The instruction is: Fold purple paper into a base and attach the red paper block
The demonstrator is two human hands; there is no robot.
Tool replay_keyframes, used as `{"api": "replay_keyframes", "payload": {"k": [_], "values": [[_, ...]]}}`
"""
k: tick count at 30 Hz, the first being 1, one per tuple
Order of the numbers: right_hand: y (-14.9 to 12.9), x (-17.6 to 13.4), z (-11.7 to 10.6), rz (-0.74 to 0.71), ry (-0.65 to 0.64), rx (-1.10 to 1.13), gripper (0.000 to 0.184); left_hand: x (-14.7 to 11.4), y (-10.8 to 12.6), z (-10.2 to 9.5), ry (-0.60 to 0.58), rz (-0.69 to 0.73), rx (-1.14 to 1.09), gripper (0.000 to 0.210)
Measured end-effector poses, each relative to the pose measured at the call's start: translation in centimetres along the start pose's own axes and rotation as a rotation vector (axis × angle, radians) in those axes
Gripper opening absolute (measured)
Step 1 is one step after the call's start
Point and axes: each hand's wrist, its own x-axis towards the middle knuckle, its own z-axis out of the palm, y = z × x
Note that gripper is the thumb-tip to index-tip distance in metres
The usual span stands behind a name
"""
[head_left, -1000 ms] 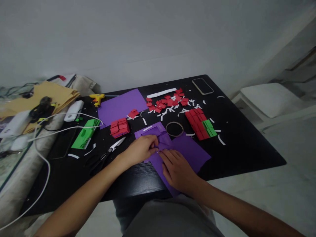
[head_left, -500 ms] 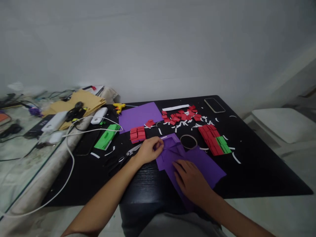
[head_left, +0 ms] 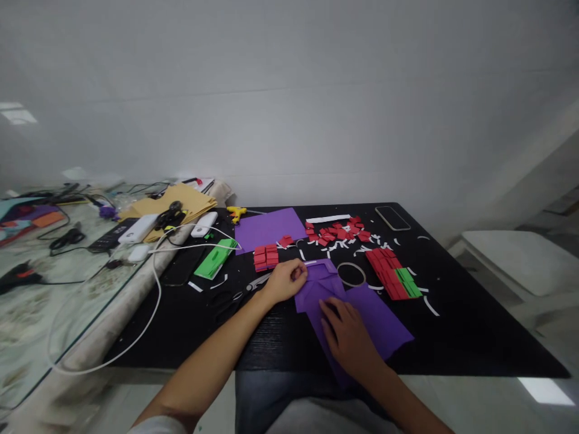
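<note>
My left hand (head_left: 286,281) is closed, thumb and index finger pinched at the left edge of a folded purple paper (head_left: 328,282). What the pinch holds is too small to make out. A thin white strip (head_left: 310,263) lies by its fingertips along the top fold. My right hand (head_left: 347,331) is open, fingers lying flat on the lower part of the folded piece. Under it spreads a larger purple sheet (head_left: 384,319) with a ragged right edge. Beside the left wrist lie black-handled scissors (head_left: 239,294), partly hidden by the forearm.
A tape ring (head_left: 351,274), a red-and-green paper block (head_left: 392,274), loose red pieces (head_left: 337,232) and white scraps lie on the black table (head_left: 474,337). To the left are a red block (head_left: 265,257), green paper (head_left: 216,259), a yellow glue gun (head_left: 236,213) and a white cable (head_left: 158,289).
The camera view has shifted, so the table sits lower and further right. Both hands keep nearly the same place on the purple paper.
</note>
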Motion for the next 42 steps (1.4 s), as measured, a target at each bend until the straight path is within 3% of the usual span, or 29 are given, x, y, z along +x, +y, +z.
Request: {"api": "replay_keyframes", "payload": {"k": [9, 13, 16, 20, 24, 27, 31, 37, 42], "values": [[-0.2, 0.2, 0.3, 0.076, -0.016, 0.04, 0.037, 0.0, 0.0, 0.1, -0.032, -0.081, 0.146, 0.023], [0.2, 1.5, -0.6, 0.019, -0.055, 0.044, 0.033, 0.2, 0.4, -0.2, -0.038, -0.186, 0.307, 0.032], [1.9, 3.7, -1.8, -0.008, -0.002, 0.084, 0.03, 0.1, 0.9, -0.5, -0.046, -0.305, 0.442, 0.035], [5.9, 7.1, -2.8, 0.205, 0.043, 0.058, 0.027, -0.3, 1.6, -0.5, -0.053, -0.477, 0.572, 0.049], [9.4, 9.4, -3.0, 0.534, -0.099, 0.13, 0.042, -0.5, 2.0, -0.2, -0.066, -0.538, 0.59, 0.056], [10.6, 10.2, -2.9, 0.629, -0.184, 0.264, 0.043, -0.3, 2.0, -0.1, -0.069, -0.544, 0.555, 0.054], [11.2, 11.1, -2.5, 0.674, -0.18, 0.485, 0.035, -0.1, 1.8, 0.0, -0.044, -0.54, 0.478, 0.045], [11.7, 13.1, -1.8, 0.622, -0.262, 0.635, 0.028, 0.1, 0.9, 0.1, 0.019, -0.553, 0.333, 0.026], [12.2, 13.6, -1.1, 0.605, -0.247, 0.668, 0.024, 0.1, 0.1, 0.1, 0.092, -0.558, 0.201, 0.011]]}}
